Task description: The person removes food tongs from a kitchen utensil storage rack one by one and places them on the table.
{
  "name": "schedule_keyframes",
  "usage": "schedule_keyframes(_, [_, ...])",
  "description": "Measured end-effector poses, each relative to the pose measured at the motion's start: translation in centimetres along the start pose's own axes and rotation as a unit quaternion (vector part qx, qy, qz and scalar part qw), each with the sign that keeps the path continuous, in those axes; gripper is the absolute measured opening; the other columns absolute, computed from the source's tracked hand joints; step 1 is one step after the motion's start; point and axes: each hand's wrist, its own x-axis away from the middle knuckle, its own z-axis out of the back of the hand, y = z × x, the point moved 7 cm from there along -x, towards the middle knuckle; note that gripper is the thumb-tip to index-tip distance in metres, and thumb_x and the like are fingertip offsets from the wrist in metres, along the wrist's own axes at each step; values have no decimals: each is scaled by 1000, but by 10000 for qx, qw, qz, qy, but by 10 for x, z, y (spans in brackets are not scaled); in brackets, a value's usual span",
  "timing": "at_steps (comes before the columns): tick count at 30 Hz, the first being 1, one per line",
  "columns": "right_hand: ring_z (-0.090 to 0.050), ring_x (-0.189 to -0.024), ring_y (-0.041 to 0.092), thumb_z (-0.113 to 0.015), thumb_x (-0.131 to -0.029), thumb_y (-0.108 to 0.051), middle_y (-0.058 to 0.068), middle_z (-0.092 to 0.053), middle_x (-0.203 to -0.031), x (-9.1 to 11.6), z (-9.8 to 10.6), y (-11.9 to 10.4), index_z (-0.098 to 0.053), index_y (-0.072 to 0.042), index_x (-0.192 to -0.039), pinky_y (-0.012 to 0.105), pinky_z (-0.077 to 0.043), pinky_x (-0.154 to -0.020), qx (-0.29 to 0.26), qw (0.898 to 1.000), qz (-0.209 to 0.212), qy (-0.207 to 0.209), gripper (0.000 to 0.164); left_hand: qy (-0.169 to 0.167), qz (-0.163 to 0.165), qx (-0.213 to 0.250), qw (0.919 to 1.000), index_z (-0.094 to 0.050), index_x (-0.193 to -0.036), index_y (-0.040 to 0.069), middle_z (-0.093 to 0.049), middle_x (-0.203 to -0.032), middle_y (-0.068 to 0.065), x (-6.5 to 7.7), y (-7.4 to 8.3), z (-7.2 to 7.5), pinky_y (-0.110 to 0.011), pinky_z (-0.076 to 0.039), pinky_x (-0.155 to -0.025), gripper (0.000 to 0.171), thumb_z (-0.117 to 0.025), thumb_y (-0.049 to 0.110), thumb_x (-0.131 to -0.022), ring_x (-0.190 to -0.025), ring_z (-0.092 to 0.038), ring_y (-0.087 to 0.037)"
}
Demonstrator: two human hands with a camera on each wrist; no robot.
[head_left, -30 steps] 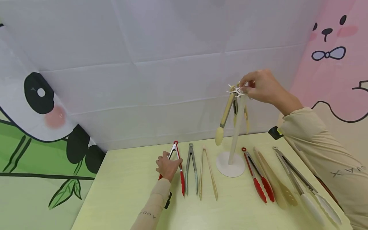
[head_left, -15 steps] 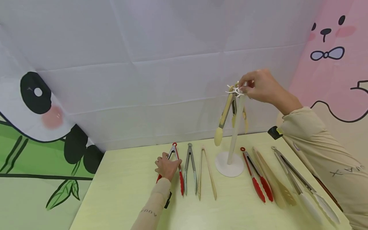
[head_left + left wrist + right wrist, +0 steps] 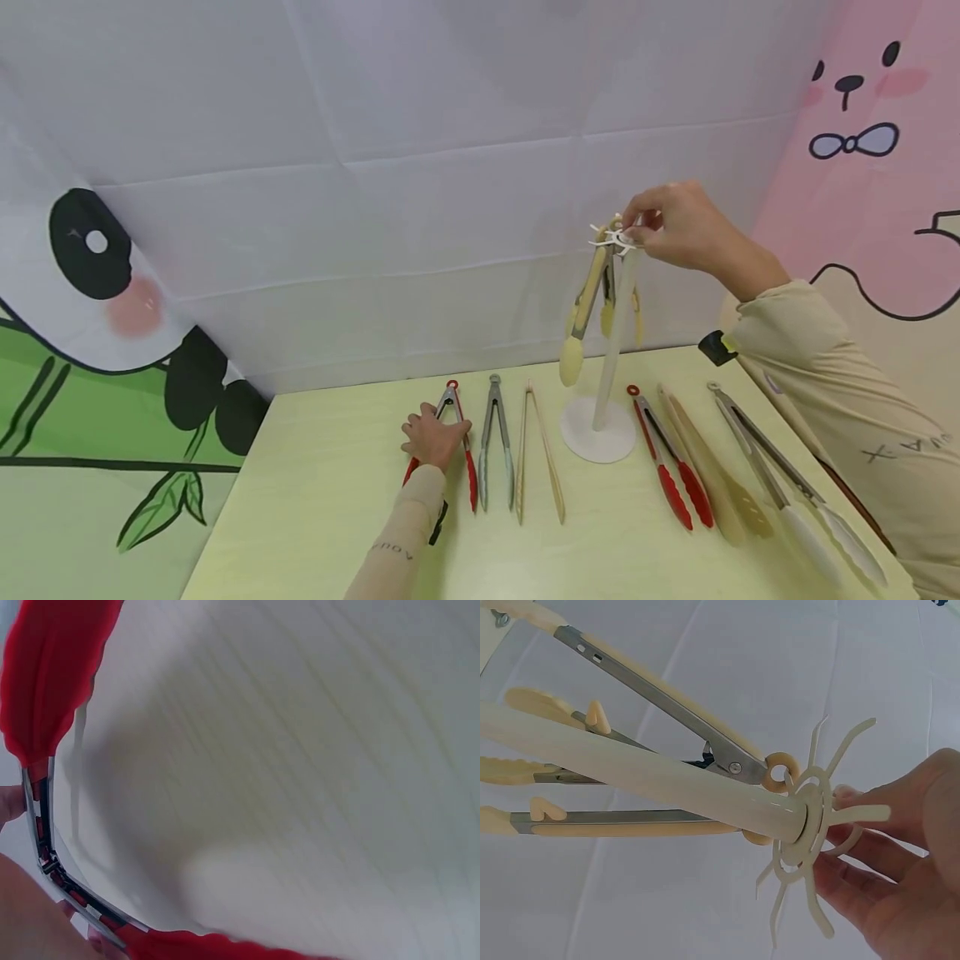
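Observation:
My left hand [image 3: 433, 437] reaches over a pair of red-tipped tongs [image 3: 472, 479] on the table, gripping its spread arms. In the left wrist view the thumb and fingers lie against the metal arms of the red tongs [image 3: 52, 682], on their outer sides. My right hand [image 3: 675, 229] pinches the top of a white hanging stand [image 3: 615, 342]. Close up, its fingertips are at the ring of curved hooks [image 3: 825, 817]. Pale yellow tongs [image 3: 660, 697] hang by their end loops from the stand's hooks, beside the pole.
Right of the left hand lie grey-blue tongs [image 3: 496, 417] and thin gold tongs [image 3: 555, 479]. Beyond the stand's round base [image 3: 596, 446] lie red tongs [image 3: 675, 500], beige tongs [image 3: 712, 475] and long white-tipped tongs [image 3: 776, 467]. A cloth wall [image 3: 450, 208] rises behind the table [image 3: 322, 500].
The red tongs under my left hand have shifted slightly toward me. The hanging yellow tongs have swung a little. My right hand has stayed at the stand's top.

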Motion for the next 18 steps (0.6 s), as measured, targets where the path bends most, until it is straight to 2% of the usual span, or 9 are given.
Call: schedule_keyframes(18, [-58, -74, 31, -58, -84, -3, 13, -65, -77, 2, 0, 1, -71, 1, -88, 43, -45, -71, -106, 9993, 237, 281, 14, -50, -14, -413, 9991, -53, -113, 2, -50, -102, -22, 2, -1, -9, -57, -36, -78, 66, -77, 42, -66, -102, -42, -40])
